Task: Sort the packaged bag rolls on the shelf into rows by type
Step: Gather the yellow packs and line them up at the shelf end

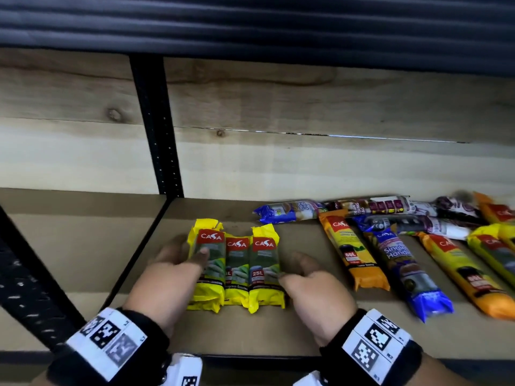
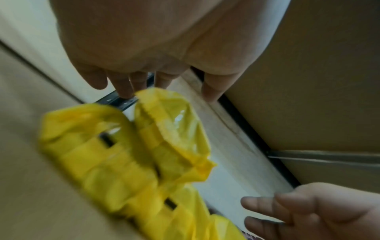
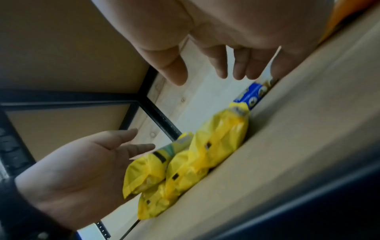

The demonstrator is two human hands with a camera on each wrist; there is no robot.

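Three short yellow 25L bag-roll packs lie side by side on the shelf board [image 1: 250, 332]: left pack [image 1: 209, 285], middle pack [image 1: 237, 274], right pack [image 1: 266, 285]. My left hand [image 1: 181, 259] lies flat along the left pack's outer side with its fingers straight and its thumb [image 1: 203, 253] on the label. My right hand [image 1: 302, 270] flanks the right pack with relaxed fingers, its thumb tip [image 1: 281, 277] at the pack's edge. The right wrist view shows the same yellow packs [image 3: 207, 152] between the open left palm [image 3: 88, 164] and the right hand [image 3: 222, 68]. The left wrist view, blurred, shows the yellow packs [image 2: 127, 162].
A mixed pile lies to the right: an orange pack [image 1: 355, 260], a blue "Single Handle" pack [image 1: 404, 271], a blue pack at the back [image 1: 287, 213], a dark pack [image 1: 376, 206], and longer orange [image 1: 459, 271] and yellow [image 1: 493, 252] ones. A black upright post [image 1: 156, 129] divides the bays.
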